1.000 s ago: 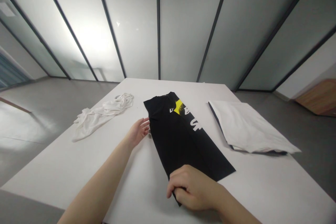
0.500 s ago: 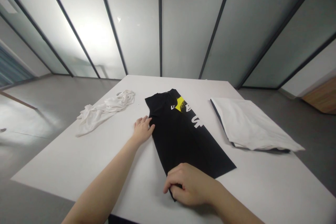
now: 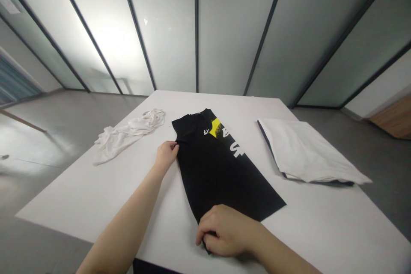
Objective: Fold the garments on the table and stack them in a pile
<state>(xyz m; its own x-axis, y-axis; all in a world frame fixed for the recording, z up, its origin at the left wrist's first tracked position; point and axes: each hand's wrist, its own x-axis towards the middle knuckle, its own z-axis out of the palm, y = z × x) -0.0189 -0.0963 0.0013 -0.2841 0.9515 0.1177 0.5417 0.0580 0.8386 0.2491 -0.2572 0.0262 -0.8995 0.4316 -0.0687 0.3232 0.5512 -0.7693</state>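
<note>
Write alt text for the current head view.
The left hand pinches the side of a black printed T-shirt below its sleeve; the right hand grips a near corner. On the white table, crumpled white cloth lies left and flat white cloth right.

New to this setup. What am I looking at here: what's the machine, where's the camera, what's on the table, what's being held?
There's no machine: these are a person's two bare hands. Every picture comes from one camera worn on the head, looking forward and down, so the person's left is also left in the picture.

On the white table lies a black shirt with a yellow and white print. To its left is a crumpled white cloth; to its right, a flat white cloth with dark edges showing beneath.

The left hand pinches the shirt's side just below the sleeve; the right hand grips its near corner.
</note>
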